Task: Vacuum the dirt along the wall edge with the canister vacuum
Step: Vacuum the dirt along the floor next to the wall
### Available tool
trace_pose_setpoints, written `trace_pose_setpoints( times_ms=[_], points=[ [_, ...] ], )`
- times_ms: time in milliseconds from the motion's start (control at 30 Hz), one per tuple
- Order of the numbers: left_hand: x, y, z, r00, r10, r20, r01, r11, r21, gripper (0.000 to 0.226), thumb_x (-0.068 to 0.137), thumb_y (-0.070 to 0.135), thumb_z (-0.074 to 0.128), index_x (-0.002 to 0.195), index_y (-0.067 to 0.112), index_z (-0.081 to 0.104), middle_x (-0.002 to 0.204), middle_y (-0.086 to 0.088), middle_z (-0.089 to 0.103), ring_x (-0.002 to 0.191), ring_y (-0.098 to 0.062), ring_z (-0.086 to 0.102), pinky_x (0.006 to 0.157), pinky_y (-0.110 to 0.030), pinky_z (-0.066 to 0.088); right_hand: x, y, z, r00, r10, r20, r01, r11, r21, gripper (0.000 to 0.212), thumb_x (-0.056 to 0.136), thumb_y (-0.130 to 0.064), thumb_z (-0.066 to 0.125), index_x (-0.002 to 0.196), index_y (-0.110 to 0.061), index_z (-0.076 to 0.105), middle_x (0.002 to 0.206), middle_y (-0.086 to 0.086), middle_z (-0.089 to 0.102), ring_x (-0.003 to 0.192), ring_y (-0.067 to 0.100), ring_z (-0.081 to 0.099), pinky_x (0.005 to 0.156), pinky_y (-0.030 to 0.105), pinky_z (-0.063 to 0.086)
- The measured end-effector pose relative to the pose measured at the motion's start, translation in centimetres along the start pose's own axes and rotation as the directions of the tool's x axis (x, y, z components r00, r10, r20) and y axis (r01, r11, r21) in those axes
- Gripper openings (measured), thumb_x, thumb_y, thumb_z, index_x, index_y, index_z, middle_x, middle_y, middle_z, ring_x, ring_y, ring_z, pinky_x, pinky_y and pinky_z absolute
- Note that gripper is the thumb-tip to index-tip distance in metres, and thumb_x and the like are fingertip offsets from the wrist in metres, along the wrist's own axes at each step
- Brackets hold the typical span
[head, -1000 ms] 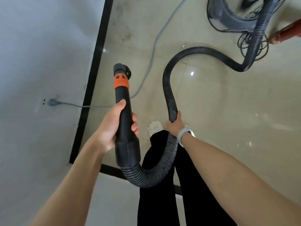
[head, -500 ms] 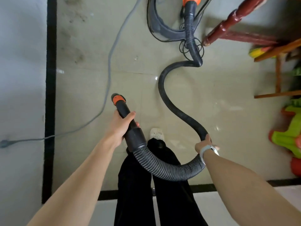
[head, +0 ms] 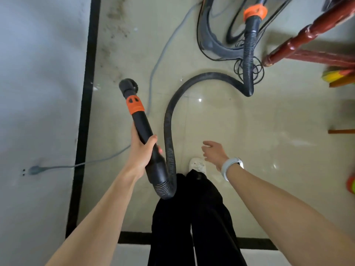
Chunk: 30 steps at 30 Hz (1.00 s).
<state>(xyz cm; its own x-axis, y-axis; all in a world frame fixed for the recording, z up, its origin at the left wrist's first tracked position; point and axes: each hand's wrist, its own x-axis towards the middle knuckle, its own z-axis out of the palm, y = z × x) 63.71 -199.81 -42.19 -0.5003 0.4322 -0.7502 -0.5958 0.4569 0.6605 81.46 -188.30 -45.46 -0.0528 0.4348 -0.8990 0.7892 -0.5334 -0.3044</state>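
Head view: a person stands on a glossy beige floor (head: 269, 143) in a corner, looking down past black trousers (head: 192, 217) and 1 white shoe (head: 197, 164). The left hand (head: 141, 152) has its grip clamped around the black wand (head: 143, 127), fingers and thumb wrapped about the tube below its orange collar (head: 135, 105). The wand is held off the floor, tilted up and left, its round brush nozzle (head: 128, 86) near the black baseboard (head: 86, 96) of the grey wall (head: 38, 83). The ribbed hose (head: 170, 150) loops under the wand, arcs across the floor and rises to an orange coupling (head: 255, 12) on the canister (head: 215, 41) at the top. The right hand (head: 215, 153), a white watch (head: 231, 166) on its wrist, hangs apart from the hose, fingers loose and holding nothing. Dark dirt (head: 115, 41) speckles the floor beside the baseboard, ahead of the nozzle. A grey cord (head: 159, 54) runs to a plug (head: 34, 169) in the wall. Red wooden furniture legs (head: 307, 35) stand at right.
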Motion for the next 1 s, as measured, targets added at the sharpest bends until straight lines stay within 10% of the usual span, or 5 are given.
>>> trace_pose_setpoints(
  times_ms=[467,600,767,900,1000],
  points=[
    [6.1,11.9,-2.3,0.927,0.355,0.118,-0.37,0.82,0.438,0.087,0.088,0.007,0.058,0.15,0.033,0.001,0.131,0.007,0.048,0.097,-0.012,0.057,0.08,-0.027,0.05,-0.7,-32.6,6.3,0.772,-0.482,0.414,0.431,0.876,0.217,0.027,0.1,-0.042,0.035,0.101,-0.022,0.053,0.102,0.004,0.065,0.093,0.017,0.063,0.082,0.032,0.052],
    [7.6,13.3,-0.9,0.957,0.29,0.024,-0.266,0.836,0.48,0.093,0.087,0.012,0.06,0.147,0.043,-0.003,0.136,0.021,0.039,0.109,-0.013,0.053,0.082,-0.024,0.043,-0.3,-37.0,8.0,0.717,-0.435,0.545,0.427,0.892,0.15,0.028,0.099,-0.025,0.046,0.073,-0.017,0.041,0.058,0.006,0.034,0.044,0.016,0.037,0.049,0.035,0.035],
    [8.6,12.4,0.7,0.956,0.219,-0.196,-0.106,0.878,0.467,0.063,0.083,0.03,0.066,0.135,0.043,0.033,0.1,0.025,0.057,0.087,-0.01,0.057,0.064,-0.01,0.036,2.7,-39.0,9.1,0.767,-0.37,0.524,0.421,0.907,0.024,0.011,0.096,-0.017,0.049,0.089,-0.012,0.042,0.049,-0.008,0.051,0.037,0.004,0.051,0.092,0.05,0.051],
    [8.0,11.9,-0.8,0.928,0.107,-0.358,0.107,0.842,0.529,0.027,0.075,0.052,0.067,0.079,0.038,0.044,0.063,0.016,0.053,0.06,-0.002,0.051,0.049,-0.02,0.03,3.1,-39.7,10.5,0.852,-0.317,0.417,0.391,0.915,-0.102,0.05,0.094,-0.03,0.051,0.136,-0.01,0.034,0.117,0.014,0.057,0.103,0.03,0.062,0.096,0.048,0.049],
    [7.2,11.6,-2.3,0.921,0.083,-0.38,0.16,0.809,0.566,0.028,0.072,0.062,0.06,0.071,0.039,0.043,0.059,0.014,0.054,0.055,-0.001,0.051,0.046,-0.022,0.03,2.3,-39.1,11.9,0.879,-0.243,0.41,0.33,0.931,-0.154,0.046,0.094,-0.029,0.051,0.135,-0.013,0.034,0.11,0.011,0.058,0.098,0.027,0.062,0.086,0.041,0.055]
  ],
)
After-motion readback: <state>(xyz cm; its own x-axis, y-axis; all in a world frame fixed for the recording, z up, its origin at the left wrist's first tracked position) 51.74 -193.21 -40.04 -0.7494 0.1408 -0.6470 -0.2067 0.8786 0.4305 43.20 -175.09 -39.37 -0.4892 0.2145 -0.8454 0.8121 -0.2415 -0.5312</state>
